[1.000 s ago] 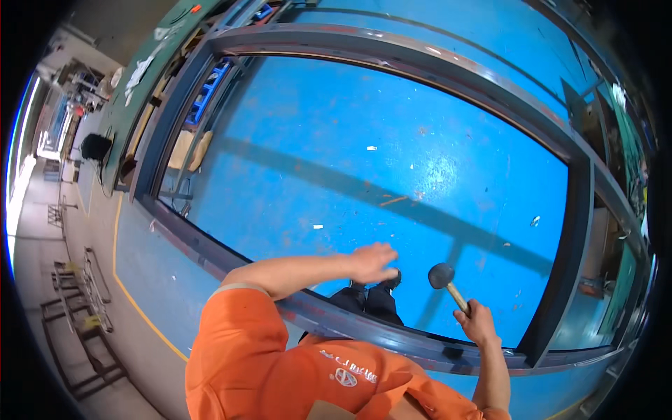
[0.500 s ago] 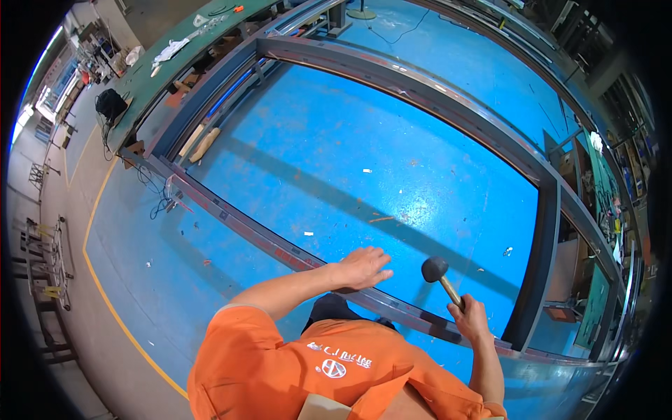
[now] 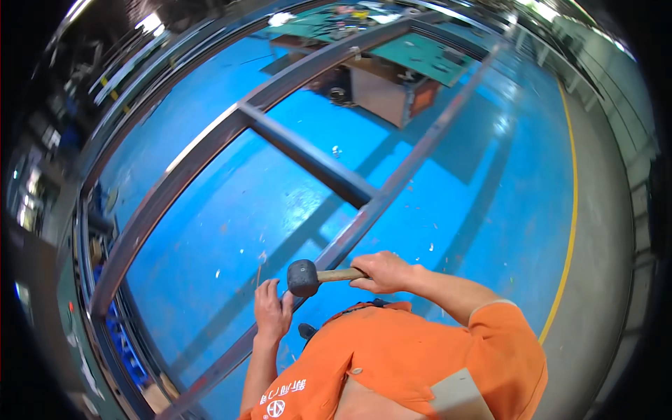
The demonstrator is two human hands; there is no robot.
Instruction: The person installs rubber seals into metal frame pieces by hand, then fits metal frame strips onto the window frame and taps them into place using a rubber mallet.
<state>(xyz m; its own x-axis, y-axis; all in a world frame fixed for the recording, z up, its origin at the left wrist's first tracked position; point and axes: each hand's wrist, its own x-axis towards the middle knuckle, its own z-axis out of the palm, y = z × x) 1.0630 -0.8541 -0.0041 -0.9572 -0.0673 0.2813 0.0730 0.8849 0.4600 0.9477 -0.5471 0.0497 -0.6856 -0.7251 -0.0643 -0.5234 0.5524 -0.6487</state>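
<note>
My right hand (image 3: 382,271) is closed round the wooden handle of a rubber mallet (image 3: 303,278). The mallet lies roughly level, its black head pointing left over the near rail (image 3: 353,233) of a large dark metal frame. Just left of the head, my left hand (image 3: 272,309) is held up with fingers stretched and thumb apart, nothing in it. It is beside the near rail; whether it touches the metal I cannot tell. A crossbar (image 3: 308,155) joins the near rail to the far rail (image 3: 183,168).
Blue floor (image 3: 245,203) with small scraps shows through the frame. A green-topped workbench (image 3: 423,57) stands beyond the crossbar, partly under the frame. Blue bins (image 3: 126,346) are at the lower left. On the right, a yellow floor line (image 3: 572,203) borders grey floor.
The view has swung round to the right along the frame. The mallet has turned from pointing up and away to lying level, its head now close to my left hand.
</note>
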